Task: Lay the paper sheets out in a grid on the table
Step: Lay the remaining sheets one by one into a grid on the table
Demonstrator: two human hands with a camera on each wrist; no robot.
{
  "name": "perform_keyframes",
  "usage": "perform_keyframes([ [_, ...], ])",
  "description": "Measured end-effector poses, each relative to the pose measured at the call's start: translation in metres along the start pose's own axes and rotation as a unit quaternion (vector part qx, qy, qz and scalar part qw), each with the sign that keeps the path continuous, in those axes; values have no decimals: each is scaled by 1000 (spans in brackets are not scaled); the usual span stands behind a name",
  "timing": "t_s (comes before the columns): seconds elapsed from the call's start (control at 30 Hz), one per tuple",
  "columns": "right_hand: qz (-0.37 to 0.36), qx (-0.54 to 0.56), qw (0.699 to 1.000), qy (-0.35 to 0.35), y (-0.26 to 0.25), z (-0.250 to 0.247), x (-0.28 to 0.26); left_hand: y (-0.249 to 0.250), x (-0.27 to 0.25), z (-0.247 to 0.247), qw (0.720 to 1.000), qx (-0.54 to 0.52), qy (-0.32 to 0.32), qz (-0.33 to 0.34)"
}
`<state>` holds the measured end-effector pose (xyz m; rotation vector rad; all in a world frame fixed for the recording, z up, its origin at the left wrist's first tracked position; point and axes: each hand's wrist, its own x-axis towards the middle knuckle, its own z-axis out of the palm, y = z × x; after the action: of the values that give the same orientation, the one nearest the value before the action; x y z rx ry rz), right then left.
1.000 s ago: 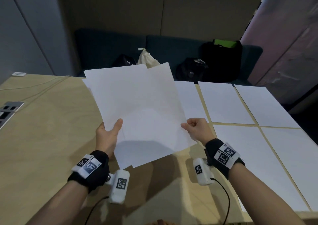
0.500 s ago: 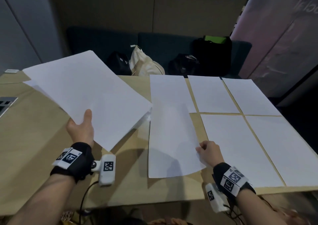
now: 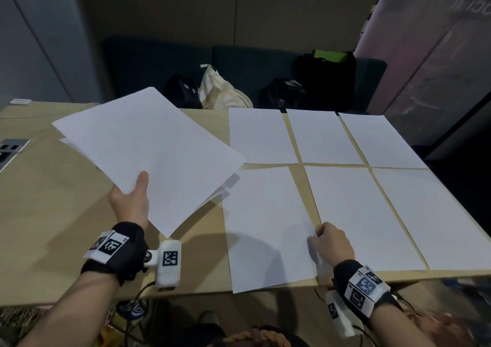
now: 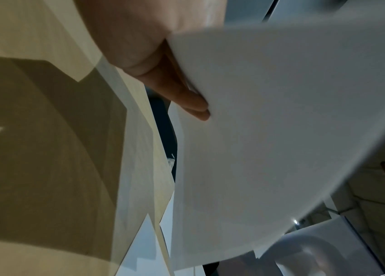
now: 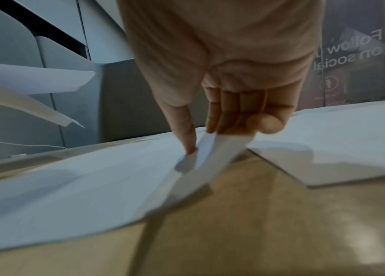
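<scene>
On the far left of the tabletop (image 3: 61,214), a grey outlet panel (image 3: 10,150) set into the wood. Above the left half, a loose stack of white sheets (image 3: 159,155), raised off the surface and tilted, corners fanned slightly apart. Held by the left hand (image 3: 131,203): grip closed around the stack's near edge, thumb on top, fingers (image 4: 186,100) flat against the underside as seen from the left wrist. Just right of that, the newest sheet (image 3: 265,227) lying in the near row, its near end overhanging the tabletop edge. Pinched at its right near corner by the right hand (image 3: 333,245): grip narrow, thumb (image 5: 186,134) pressing down on the paper, curled fingers (image 5: 231,112) lifting the corner a little off the wood. Further right, five laid sheets (image 3: 356,214) already flat: three in the far row, two in the near row, narrow strips of wood between them. Beyond the far edge, a dark sofa (image 3: 252,70) with black bags (image 3: 326,78) and a cream cloth bag (image 3: 223,91).
</scene>
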<state>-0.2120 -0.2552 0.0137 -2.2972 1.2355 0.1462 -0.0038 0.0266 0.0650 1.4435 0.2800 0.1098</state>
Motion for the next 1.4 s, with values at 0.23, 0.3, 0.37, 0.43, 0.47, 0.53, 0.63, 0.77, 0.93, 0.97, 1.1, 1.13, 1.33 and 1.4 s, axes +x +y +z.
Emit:
perform_keyframes([
  [0.23, -170, -66, 982, 45, -24, 3, 3, -7, -8, 3, 999, 5, -29, -22],
  [0.3, -213, -75, 974, 15, -41, 9, 6, -8, -10, 4, 999, 5, -36, -25],
  [0.37, -247, -101, 964, -19, -58, 16, 9, -7, -11, 5, 999, 6, -40, -26],
  [0.43, -265, -144, 951, -60, -71, 24, 11, -8, -11, 4, 999, 6, -38, -24],
  [0.47, -268, -170, 945, -77, -75, 27, 11, -8, -10, 3, 999, 7, -37, -23],
  [0.53, -255, -204, 940, -101, -77, 32, 11, -10, -8, 2, 999, 7, -35, -23],
  [0.63, -218, -192, 949, -126, -71, 34, 11, -14, -6, -1, 999, 8, -35, -28],
  [0.77, -202, -174, 957, -117, -63, 34, 14, -21, -6, -3, 999, 11, -33, -32],
  [0.93, -189, -158, 963, -111, -65, 32, 16, -22, -8, -3, 999, 18, -35, -34],
  [0.97, -186, -156, 964, -112, -66, 32, 17, -23, -8, -3, 999, 18, -35, -34],
  [1.1, -178, -151, 966, -112, -67, 31, 17, -22, -8, -3, 998, 21, -36, -38],
  [1.13, -177, -152, 966, -112, -67, 31, 17, -22, -8, -3, 998, 20, -36, -39],
  [1.33, -179, -154, 965, -115, -69, 32, 12, -19, -7, -4, 999, 15, -34, -39],
  [1.4, -177, -151, 966, -117, -68, 32, 11, -19, -7, -4, 999, 14, -34, -38],
])
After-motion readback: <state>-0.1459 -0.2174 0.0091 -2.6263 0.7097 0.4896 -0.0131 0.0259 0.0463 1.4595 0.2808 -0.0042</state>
